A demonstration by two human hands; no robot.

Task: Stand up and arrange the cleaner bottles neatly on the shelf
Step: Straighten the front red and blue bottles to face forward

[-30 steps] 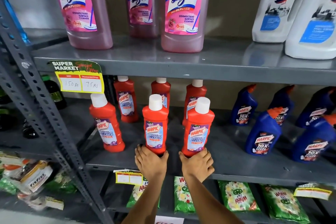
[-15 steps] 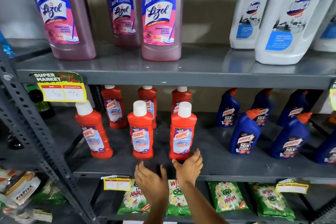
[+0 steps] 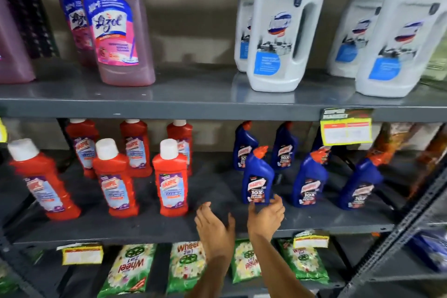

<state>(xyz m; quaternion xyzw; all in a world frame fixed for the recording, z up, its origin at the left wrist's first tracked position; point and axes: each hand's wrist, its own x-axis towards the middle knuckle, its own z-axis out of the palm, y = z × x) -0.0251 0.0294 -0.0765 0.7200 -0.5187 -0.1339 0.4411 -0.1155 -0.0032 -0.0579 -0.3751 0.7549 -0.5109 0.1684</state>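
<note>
On the grey middle shelf (image 3: 217, 225) stand several red Harpic bottles (image 3: 173, 176) with white caps at the left, all upright in two rows. To their right stand several blue Harpic bottles with orange caps. My right hand (image 3: 267, 215) is open, its fingertips at the base of the front-left blue bottle (image 3: 258, 176). My left hand (image 3: 214, 227) is open beside it, over the bare shelf front between the red and blue groups, holding nothing.
The upper shelf carries pink Lizol bottles (image 3: 116, 31) at the left and white jugs (image 3: 283, 31) at the right. Green Wheel detergent packs (image 3: 186, 266) lie on the lower shelf. A yellow price tag (image 3: 346, 128) hangs from the upper shelf edge. A slotted steel upright (image 3: 399, 237) crosses the right side.
Both hands have let go of the red bottles and moved right to the blue ones. The view has swung right with them.
</note>
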